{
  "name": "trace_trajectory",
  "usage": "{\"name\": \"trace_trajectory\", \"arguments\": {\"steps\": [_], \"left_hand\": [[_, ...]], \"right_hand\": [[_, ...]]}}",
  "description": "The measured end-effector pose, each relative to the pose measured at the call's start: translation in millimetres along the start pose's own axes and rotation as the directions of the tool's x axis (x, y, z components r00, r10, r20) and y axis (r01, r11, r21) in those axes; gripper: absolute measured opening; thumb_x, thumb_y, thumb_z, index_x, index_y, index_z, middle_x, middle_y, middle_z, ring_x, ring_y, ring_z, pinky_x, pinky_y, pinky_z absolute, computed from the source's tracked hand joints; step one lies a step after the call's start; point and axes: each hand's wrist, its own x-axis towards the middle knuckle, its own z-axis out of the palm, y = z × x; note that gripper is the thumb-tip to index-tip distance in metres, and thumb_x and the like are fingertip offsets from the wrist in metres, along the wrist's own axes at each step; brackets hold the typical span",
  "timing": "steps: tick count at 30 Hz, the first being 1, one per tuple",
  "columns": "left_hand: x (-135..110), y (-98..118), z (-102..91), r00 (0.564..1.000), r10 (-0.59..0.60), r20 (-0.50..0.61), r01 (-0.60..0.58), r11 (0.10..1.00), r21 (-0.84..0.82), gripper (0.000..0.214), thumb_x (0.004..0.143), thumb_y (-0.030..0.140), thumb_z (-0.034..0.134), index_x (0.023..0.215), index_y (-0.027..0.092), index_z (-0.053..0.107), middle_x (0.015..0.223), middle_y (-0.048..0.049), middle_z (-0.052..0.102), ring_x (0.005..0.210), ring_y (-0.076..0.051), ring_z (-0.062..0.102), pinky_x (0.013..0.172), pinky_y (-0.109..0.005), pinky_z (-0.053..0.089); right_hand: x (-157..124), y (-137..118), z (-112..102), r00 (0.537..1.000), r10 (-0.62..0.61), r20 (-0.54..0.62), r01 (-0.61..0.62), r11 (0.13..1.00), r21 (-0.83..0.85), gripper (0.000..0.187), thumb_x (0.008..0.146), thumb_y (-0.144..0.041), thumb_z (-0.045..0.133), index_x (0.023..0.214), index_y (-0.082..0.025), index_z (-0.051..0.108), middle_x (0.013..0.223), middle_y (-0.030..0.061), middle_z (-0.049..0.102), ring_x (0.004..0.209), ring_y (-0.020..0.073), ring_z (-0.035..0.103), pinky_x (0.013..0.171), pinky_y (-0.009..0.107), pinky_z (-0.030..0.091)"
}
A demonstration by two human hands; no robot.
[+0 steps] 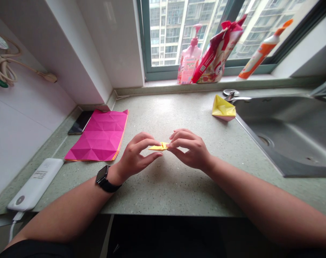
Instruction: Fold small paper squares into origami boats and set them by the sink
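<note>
A small folded yellow paper piece (159,146) is held in the firm fingertip grip of the left hand (137,154) and right hand (189,150), above a speckled green stone tabletop (163,186), between a creased magenta paper sheet (98,136) and a folded yellow paper model (223,108) beside a stainless steel sink (283,136).

A small folded piece of yellow paper (159,146), narrow and tapering to a point at its 9 o'clock end, sits roughly level between the two hands. Its 3 o'clock end disappears into the pinched fingers of the right hand (191,150) (the folds there are hidden). The left hand (136,156) curves around the pointed end from 9 o'clock, just beside the paper; whether it touches, I cannot tell.
</note>
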Motion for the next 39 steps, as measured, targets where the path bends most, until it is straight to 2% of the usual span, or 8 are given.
{"name": "trace_trajectory", "arguments": {"steps": [5, 8, 14, 22, 26, 33, 39], "left_hand": [[-0.3, 0.6, 0.8, 1.0, -0.004, 0.0, 0.004, 1.0, -0.001, 0.005, 0.101, 0.021, 0.081, 0.104, 0.023, 0.078, 0.1, -0.004, 0.071, 0.091, -0.017, 0.071, 0.082, -0.031, 0.062], [-1.5, 0.0, 1.5, 1.0, 0.002, 0.021, -0.001, 1.0, -0.024, 0.006, 0.1, 0.019, 0.081, 0.104, 0.023, 0.078, 0.099, -0.004, 0.071, 0.09, -0.017, 0.071, 0.08, -0.031, 0.062], [-2.8, 0.0, 2.6, 0.999, -0.032, 0.032, 0.033, 0.999, -0.041, 0.007, 0.098, 0.018, 0.081, 0.101, 0.023, 0.078, 0.102, -0.0047, 0.07, 0.092, -0.018, 0.071, 0.082, -0.033, 0.062], [-0.3, 2.9, -0.1, 0.999, -0.037, 0.002, 0.037, 0.998, -0.046, 0.007, 0.097, 0.018, 0.081, 0.098, 0.022, 0.075, 0.101, -0.0045, 0.069, 0.094, -0.019, 0.069, 0.085, -0.034, 0.061], [0.4, 2.6, 0.8, 0.995, -0.093, -0.027, 0.091, 0.994, -0.052, 0.005, 0.101, 0.018, 0.074, 0.099, 0.022, 0.07, 0.098, -0.0045, 0.069, 0.094, -0.019, 0.068, 0.087, -0.035, 0.06], [-5.6, -12.2, 6.3, 0.964, -0.227, -0.142, 0.204, 0.966, -0.156, 0.006, 0.107, 0.028, 0.067, 0.104, 0.023, 0.064, 0.101, -0.005, 0.066, 0.098, -0.02, 0.066, 0.092, -0.037, 0.058], [-5.6, -23.7, 6.6, 0.912, -0.371, -0.175, 0.31, 0.903, -0.297, 0.014, 0.109, 0.036, 0.066, 0.104, 0.023, 0.061, 0.102, -0.0042, 0.065, 0.098, -0.018, 0.066, 0.091, -0.033, 0.058]], "right_hand": [[-1.1, -0.2, 1.9, 1.0, -0.007, 0.025, 0.009, 0.998, -0.054, 0.009, 0.102, -0.023, 0.076, 0.095, -0.029, 0.075, 0.087, -0.0001, 0.076, 0.085, 0.0204, 0.074, 0.087, 0.043, 0.061], [-1.3, -1.1, 2.4, 0.999, -0.024, 0.036, 0.027, 0.997, -0.075, 0.006, 0.101, -0.024, 0.077, 0.099, -0.029, 0.076, 0.09, 0.0, 0.077, 0.086, 0.0203, 0.074, 0.09, 0.043, 0.061], [-0.9, -1.6, 1.4, 0.998, -0.02, 0.058, 0.021, 1.0, -0.012, 0.008, 0.1, -0.023, 0.078, 0.096, -0.03, 0.076, 0.087, -0.0014, 0.076, 0.083, 0.0189, 0.072, 0.096, 0.044, 0.06], [-2.3, -1.0, 1.3, 0.999, 0.05, 0.022, -0.051, 0.998, 0.049, 0.011, 0.1, -0.021, 0.075, 0.092, -0.027, 0.073, 0.089, 0.0005, 0.076, 0.084, 0.0198, 0.073, 0.088, 0.042, 0.062], [-1.1, -3.2, -0.6, 0.992, 0.127, -0.004, -0.125, 0.986, 0.106, 0.009, 0.101, -0.021, 0.074, 0.094, -0.027, 0.074, 0.092, 0.0023, 0.076, 0.087, 0.0209, 0.074, 0.085, 0.042, 0.063], [1.4, 0.2, -7.3, 0.951, 0.287, -0.111, -0.269, 0.951, 0.154, 0.007, 0.103, -0.022, 0.071, 0.099, -0.028, 0.071, 0.093, 0.0028, 0.073, 0.091, 0.0224, 0.071, 0.082, 0.042, 0.061], [-1.0, 12.3, -4.0, 0.878, 0.425, -0.222, -0.355, 0.887, 0.294, 0.004, 0.106, -0.031, 0.068, 0.103, -0.029, 0.068, 0.097, 0.0021, 0.07, 0.093, 0.021, 0.069, 0.084, 0.039, 0.061]]}}
